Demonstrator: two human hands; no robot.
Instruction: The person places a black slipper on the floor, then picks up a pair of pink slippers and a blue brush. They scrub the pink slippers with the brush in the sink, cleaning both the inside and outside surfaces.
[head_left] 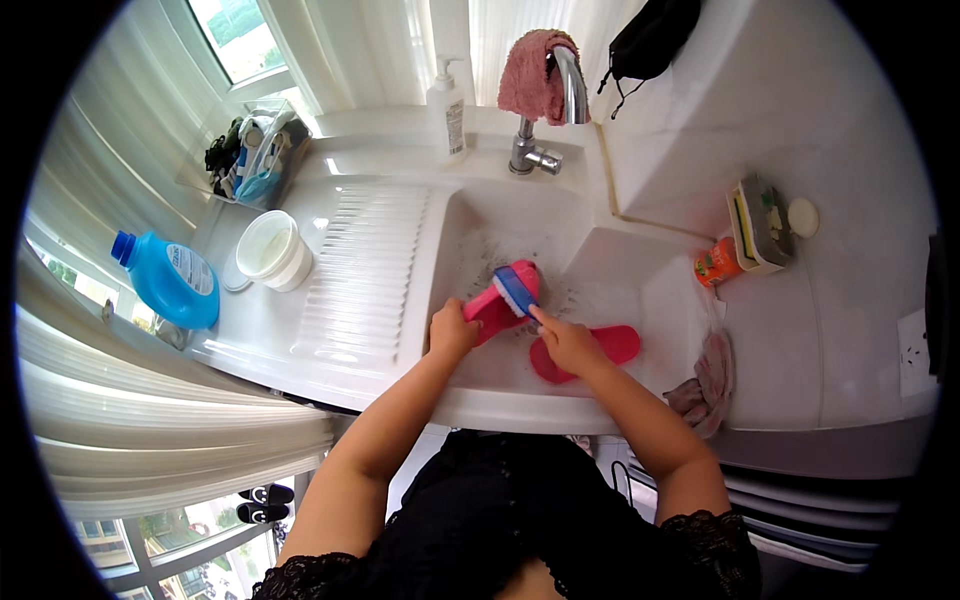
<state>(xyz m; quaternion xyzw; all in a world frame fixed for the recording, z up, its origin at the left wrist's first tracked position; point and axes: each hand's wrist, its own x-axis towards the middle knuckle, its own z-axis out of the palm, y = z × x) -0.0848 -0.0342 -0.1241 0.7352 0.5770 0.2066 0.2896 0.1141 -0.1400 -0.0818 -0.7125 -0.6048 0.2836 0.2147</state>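
With the left hand [453, 328] clamping the pink slipper [497, 302] in the sink basin [470, 240], the right hand's [566, 340] fingers gripping the blue scrub brush [514, 289] should stroke firmly toward twelve o'clock, its mate [600, 350] lying at four o'clock.

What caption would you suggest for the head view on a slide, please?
Left hand steadies a pink slipper in the white sink; right hand scrubs it with a blue brush.

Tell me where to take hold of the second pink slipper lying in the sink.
Grip the pink slipper lying in the basin by its free end on the right, coming from above on the right. It lies flat on the sink floor, and the right hand with the blue brush covers its left end.
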